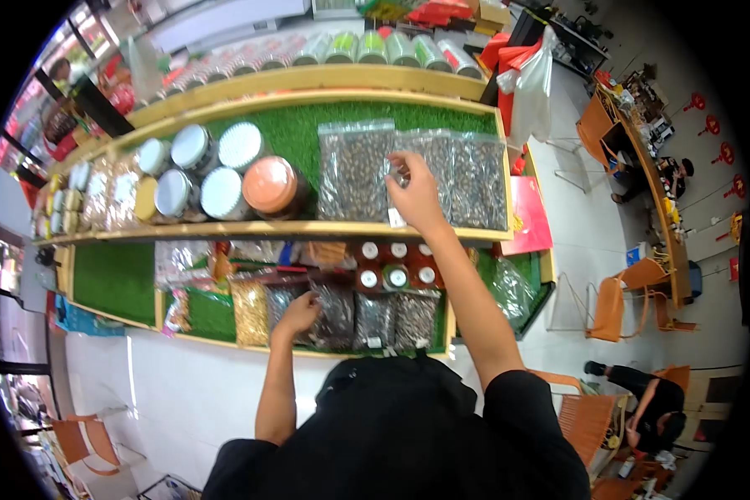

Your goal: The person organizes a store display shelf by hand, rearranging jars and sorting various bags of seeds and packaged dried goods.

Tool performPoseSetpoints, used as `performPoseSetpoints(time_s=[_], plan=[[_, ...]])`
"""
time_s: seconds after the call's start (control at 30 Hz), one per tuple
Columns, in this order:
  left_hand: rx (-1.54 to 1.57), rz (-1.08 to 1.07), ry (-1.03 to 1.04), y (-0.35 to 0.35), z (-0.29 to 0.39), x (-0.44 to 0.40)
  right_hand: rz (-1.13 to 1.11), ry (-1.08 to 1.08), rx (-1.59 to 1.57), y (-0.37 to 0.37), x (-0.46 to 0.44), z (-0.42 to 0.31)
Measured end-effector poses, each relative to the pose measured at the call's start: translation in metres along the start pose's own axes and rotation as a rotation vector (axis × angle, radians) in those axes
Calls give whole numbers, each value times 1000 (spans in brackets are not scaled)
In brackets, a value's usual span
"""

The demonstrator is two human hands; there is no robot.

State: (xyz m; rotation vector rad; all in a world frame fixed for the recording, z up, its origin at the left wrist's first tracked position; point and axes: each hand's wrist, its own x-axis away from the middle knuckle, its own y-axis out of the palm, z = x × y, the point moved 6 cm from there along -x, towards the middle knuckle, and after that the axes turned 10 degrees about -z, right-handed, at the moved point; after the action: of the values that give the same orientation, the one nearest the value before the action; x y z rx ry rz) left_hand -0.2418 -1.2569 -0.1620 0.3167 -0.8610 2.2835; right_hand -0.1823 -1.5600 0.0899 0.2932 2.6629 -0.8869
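Note:
On the upper shelf, my right hand [415, 192] reaches over the clear zip bags of dark seeds. Its fingers are bent, with a gap between thumb and forefinger, at the edge where the left seed bag [354, 175] meets the middle seed bag [435, 154]. Another seed bag [478, 183] lies at the right end. Lower down, my left hand [298, 317] hovers at or touches the dark bags, its fingers curled together; what they hold, if anything, is hidden. Beside it lie a dark packed bag [333, 312] and a bag of yellowish pieces [250, 310].
Jars with white lids [222, 193] and a jar with an orange lid [270, 185] stand left on the upper shelf's green mat [296, 133]. Small white-lidded jars [368, 278] sit below. A wooden rail [333, 229] edges the shelf. A seated person [650, 404] is at right.

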Motion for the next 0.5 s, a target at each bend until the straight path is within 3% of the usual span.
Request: performPoseSetpoints(time_s=[0.07,0.13,0.17,0.2,0.27,0.33,0.5], plan=[[117,55,189,-38,89,14,30,12,86,-1,-33,8],[250,286,401,-66,148,23,55,31,174,7,-54,16],[-8,444,450,-79,172,27,48,133,324,16,-60,22],[25,414,419,-87,199,31,41,240,474,23,-64,31],[-229,477,474,-91,212,13,90,230,501,34,-66,37],[-383,454,432,-88,216,-6,99,235,584,38,-65,35],[-534,461,107,-67,213,-36,129,36,431,33,-52,39]])
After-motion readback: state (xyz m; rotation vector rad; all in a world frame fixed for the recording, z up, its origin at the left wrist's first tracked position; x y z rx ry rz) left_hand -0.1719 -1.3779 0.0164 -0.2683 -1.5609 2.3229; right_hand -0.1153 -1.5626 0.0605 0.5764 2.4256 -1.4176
